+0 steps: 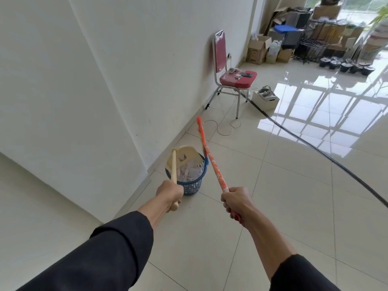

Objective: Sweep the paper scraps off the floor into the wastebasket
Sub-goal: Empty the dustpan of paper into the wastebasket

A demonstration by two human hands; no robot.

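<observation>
Pale glossy floor tiles [262, 185] are seen running from a white wall [84, 80] toward a bright window end, where boxes and black pots are stacked; a red chair [233, 74] is stood against the wall, with a black cable [315, 148] laid across the floor beyond it. Close to the foot of the wall, a blue wastebasket [192, 183] is set on the tiles, and white paper scraps [189, 170] are seen piled inside it. A cream dustpan [186, 154] is held tipped over the basket's rim by its long pale handle, round which the fingers of the left hand [169, 195] are curled. An orange broom [210, 160] is gripped at its handle's end by the right hand [236, 201], fingers wrapped tight, with its head raised beside the basket's far edge, off the floor as far as can be judged. No loose scraps can be made out on the tiles in view. The sweeping is therefore judged to be done or nearly so, with only the emptying of the dustpan to be finished; whether anything clings inside the pan cannot be told for certain.
</observation>
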